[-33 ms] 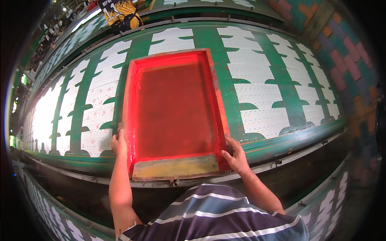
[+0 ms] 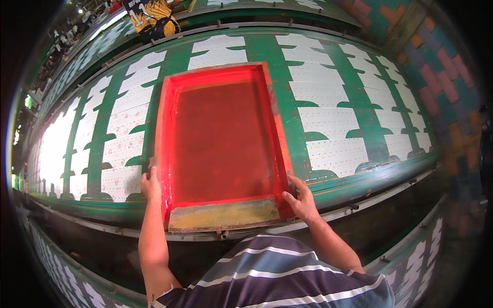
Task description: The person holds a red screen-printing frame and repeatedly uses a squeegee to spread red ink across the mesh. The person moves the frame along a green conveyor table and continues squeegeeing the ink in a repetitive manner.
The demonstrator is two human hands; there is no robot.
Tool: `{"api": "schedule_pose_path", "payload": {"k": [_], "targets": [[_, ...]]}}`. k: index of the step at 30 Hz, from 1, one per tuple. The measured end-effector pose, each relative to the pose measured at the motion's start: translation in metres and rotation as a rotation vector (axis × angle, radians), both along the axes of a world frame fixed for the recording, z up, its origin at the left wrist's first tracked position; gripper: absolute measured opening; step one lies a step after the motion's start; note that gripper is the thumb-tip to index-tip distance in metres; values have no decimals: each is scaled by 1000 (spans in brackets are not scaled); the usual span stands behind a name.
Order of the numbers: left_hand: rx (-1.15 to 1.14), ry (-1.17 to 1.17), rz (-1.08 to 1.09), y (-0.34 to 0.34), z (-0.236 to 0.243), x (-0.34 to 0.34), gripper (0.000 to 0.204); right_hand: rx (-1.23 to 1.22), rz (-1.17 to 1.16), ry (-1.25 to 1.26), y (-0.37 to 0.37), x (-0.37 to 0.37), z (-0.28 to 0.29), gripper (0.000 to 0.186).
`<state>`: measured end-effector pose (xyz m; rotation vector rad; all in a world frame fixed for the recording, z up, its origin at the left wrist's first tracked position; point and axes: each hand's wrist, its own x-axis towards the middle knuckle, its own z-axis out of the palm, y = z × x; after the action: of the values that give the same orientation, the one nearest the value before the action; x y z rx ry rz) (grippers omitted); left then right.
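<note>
A large wooden-framed screen (image 2: 221,138) with a red-coated inside and a tan strip along its near end lies on the long green table (image 2: 264,47), among rows of white cut pieces (image 2: 326,119) with small printed dots. My left hand (image 2: 151,182) is closed on the frame's left side, near a small block (image 2: 152,162). My right hand (image 2: 300,197) grips the right side, thumb bent toward the near corner, fingers partly hidden behind the edge.
A person in a yellow and black shirt (image 2: 149,23) is beyond the table, by another long table (image 2: 272,15). A metal rail with pipe stubs (image 2: 354,207) runs along the near edge. Coloured paving (image 2: 447,84) shows at right. Another table with white pieces is behind me (image 2: 59,262).
The screen and both hands appear shifted very slightly left in the picture, along with the table. My grip on the frame looks the same.
</note>
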<state>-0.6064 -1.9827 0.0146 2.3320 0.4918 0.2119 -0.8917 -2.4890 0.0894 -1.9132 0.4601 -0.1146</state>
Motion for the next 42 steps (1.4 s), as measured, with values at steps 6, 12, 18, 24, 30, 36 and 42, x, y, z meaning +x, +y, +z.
{"api": "schedule_pose_path", "payload": {"k": [6,12,18,24,30,36,42], "targets": [[-165,-50,-29,-3,2,-1,67,-165,-23,116,12,16,10,58],[-193,-104,-56,-10,6,4,67,-60,-106,219,16,31,31,53],[-429,-28,-52,-16,23,1,47,-274,-111,66,25,21,58,49],[-572,-14,-148,-50,58,-4,36,-262,-163,-5,-10,21,78,46],[-671,-100,-156,-139,50,-15,37,-283,-247,-31,-104,10,72,39],[-659,-160,-190,-273,53,-59,34,-224,-382,22,-222,-23,49,35],[-657,-148,-168,-399,48,-109,31,-159,-449,-12,-333,-70,28,32]]}}
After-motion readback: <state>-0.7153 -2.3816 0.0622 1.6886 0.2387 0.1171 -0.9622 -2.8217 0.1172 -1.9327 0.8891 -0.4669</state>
